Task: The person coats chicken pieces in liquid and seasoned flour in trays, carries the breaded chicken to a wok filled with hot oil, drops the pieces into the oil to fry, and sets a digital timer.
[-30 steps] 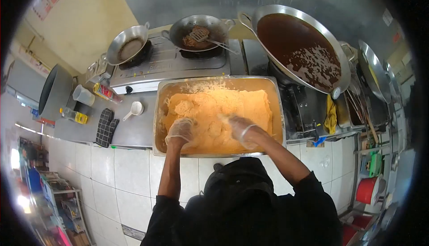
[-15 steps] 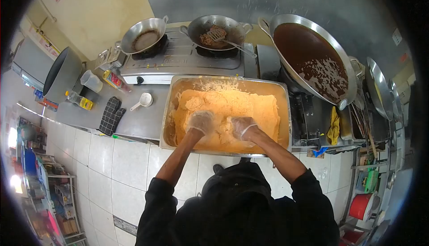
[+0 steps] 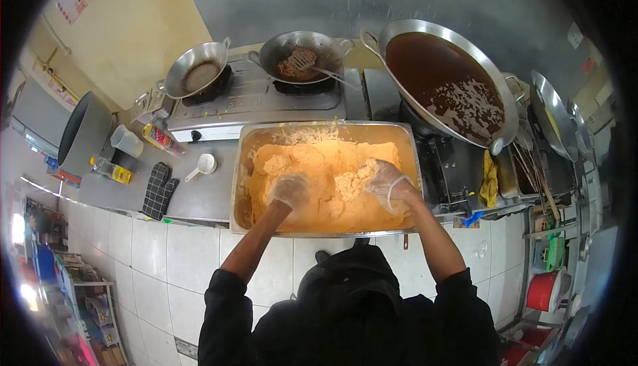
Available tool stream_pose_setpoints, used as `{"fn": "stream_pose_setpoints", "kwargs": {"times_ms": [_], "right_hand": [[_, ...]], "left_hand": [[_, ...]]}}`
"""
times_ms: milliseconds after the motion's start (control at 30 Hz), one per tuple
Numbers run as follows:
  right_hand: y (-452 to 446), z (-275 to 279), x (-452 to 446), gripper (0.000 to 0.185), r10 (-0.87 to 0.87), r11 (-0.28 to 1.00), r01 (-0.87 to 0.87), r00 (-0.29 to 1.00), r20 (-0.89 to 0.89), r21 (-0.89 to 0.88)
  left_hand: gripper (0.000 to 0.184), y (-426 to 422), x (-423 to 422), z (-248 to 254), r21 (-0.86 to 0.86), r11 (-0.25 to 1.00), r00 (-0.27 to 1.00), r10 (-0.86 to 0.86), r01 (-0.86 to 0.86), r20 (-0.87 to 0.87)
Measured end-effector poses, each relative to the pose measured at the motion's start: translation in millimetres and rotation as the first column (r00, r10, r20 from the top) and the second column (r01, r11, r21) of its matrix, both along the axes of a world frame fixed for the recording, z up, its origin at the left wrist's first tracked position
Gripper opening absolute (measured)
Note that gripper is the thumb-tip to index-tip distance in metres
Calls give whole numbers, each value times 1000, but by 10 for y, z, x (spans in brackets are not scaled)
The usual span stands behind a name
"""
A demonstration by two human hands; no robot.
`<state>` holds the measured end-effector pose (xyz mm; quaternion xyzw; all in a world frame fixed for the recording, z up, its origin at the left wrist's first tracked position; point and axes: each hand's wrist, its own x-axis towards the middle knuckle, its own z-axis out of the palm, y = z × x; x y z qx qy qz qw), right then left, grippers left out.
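A deep metal tray (image 3: pixel 415 166) holds pale orange breading flour (image 3: pixel 312 163), with lumpy coated pieces partly buried in it. My left hand (image 3: pixel 289 190), in a clear plastic glove, is down at the flour on the tray's left side; motion smears its fingers. On the right side, my right hand (image 3: pixel 387 183), gloved the same way, curls its fingers against a lumpy flour-coated piece of food (image 3: pixel 355 180). The glove hides part of that piece, and its kind cannot be made out.
Behind the tray stands a gas stove (image 3: pixel 256 103) with a small wok (image 3: pixel 196 73) and another wok (image 3: pixel 292 45) holding a slotted turner. A big wok of dark oil (image 3: pixel 445 60) is at the right. Leftward lie a measuring cup (image 3: pixel 207 163), an oven mitt (image 3: pixel 158 190) and bottles (image 3: pixel 111 170).
My right hand has moved right and come up against the lumpy piece. My left hand has shifted slightly left and down. The camera view has shifted a little.
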<state>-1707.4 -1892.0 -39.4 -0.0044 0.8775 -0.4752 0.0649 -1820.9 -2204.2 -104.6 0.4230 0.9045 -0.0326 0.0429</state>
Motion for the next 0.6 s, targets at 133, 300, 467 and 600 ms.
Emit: {"fn": "stream_pose_setpoints", "kwargs": {"times_ms": [133,300,467,600], "right_hand": [[68,349,239,37,-56,898,142,976,211,-417],[216,515,271,29,-38,995,33,998,-49,-97],[-184,795,82,22,-127,903,147,989,-77,404],[-734,921,-30,27,-96,787,72,995,6,613]], "left_hand": [[34,-48,15,557,275,958,996,74,-87,57],[42,-153,-57,1247,426,878,961,116,-217,249],[48,55,-138,1199,516,805,943,158,-294,292],[48,577,-19,880,676,736,966,-152,-30,208]]}}
